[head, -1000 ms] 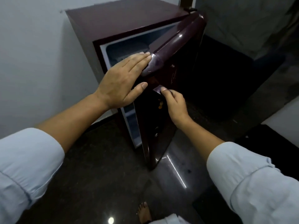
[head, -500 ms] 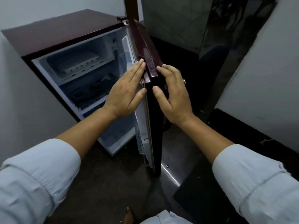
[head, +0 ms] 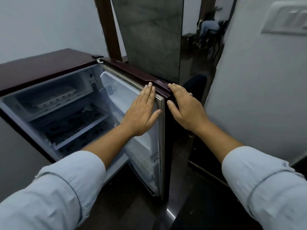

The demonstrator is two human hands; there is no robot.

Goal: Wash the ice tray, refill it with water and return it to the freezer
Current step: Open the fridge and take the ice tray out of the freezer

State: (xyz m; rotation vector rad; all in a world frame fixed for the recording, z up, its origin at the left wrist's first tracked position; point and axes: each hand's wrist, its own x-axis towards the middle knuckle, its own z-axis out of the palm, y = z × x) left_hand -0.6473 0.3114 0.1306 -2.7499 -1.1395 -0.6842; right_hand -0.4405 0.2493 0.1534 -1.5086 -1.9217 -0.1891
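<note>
A small maroon fridge [head: 43, 65] stands on the floor at the left, its door [head: 159, 83] swung wide open to the right. In the top freezer compartment lies a white ice tray [head: 53, 99]. My left hand [head: 142, 112] lies flat, fingers straight, against the inner side of the door near its top edge. On the outer side of that same edge, my right hand [head: 186, 108] rests with straight fingers and a ring on one finger. Neither hand holds anything.
Below the freezer, wire shelves [head: 74, 127] hold dark items. A white wall [head: 259, 97] with a switch plate [head: 285, 17] stands close on the right. Behind the door is a grey panel [head: 149, 34] and a doorway where a person [head: 207, 29] is bent over. The floor [head: 126, 196] is dark and glossy.
The fridge door has swung from nearly closed to wide open. My right hand left the door's front and moved to its outer top edge; my left hand followed the door's inner side.
</note>
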